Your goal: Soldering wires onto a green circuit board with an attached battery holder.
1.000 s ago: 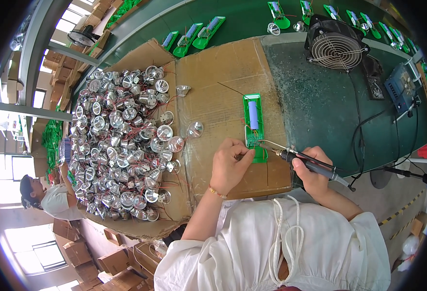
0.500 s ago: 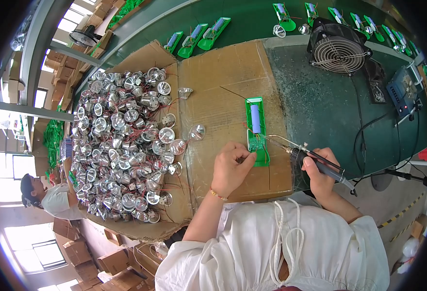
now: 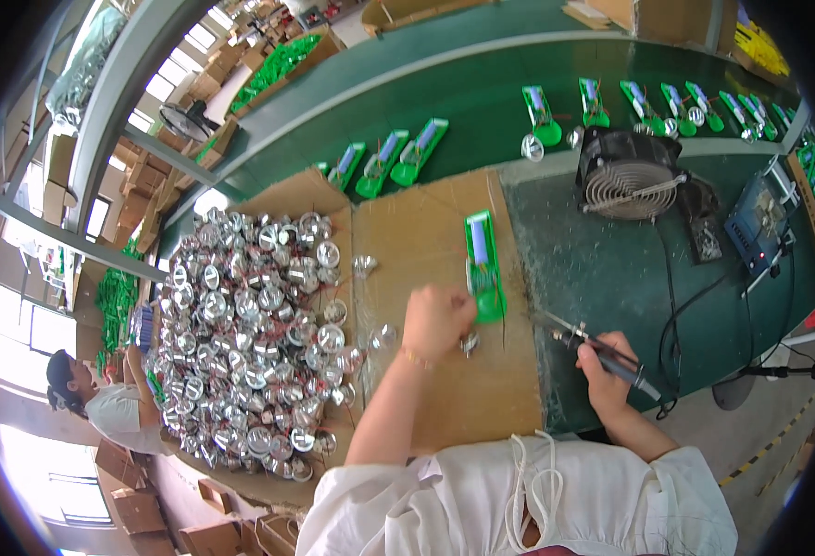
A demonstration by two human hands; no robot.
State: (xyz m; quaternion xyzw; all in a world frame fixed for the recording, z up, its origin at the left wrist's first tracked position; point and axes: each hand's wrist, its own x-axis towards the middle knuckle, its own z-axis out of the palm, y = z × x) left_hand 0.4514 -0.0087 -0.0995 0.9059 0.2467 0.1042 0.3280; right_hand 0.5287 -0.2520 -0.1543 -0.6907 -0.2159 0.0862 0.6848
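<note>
On the flat brown cardboard sheet [image 3: 426,232] I am seeing the left hand [image 3: 437,320] curling into a loose fist, knuckles up, just beside the lower end of a long green circuit board [image 3: 482,264] with a pale strip along it. A small shiny metal part [image 3: 470,345] is peeking out under that hand; whether the fingers are gripping it I cannot tell. The right hand [image 3: 602,375] is closing round the dark handle of a thin soldering iron [image 3: 593,347], its metal tip pointing at the board. A heap of round silvery reflectors [image 3: 250,334] is lying to the left; a black wire-grilled fan [image 3: 630,181] is standing behind.
</note>
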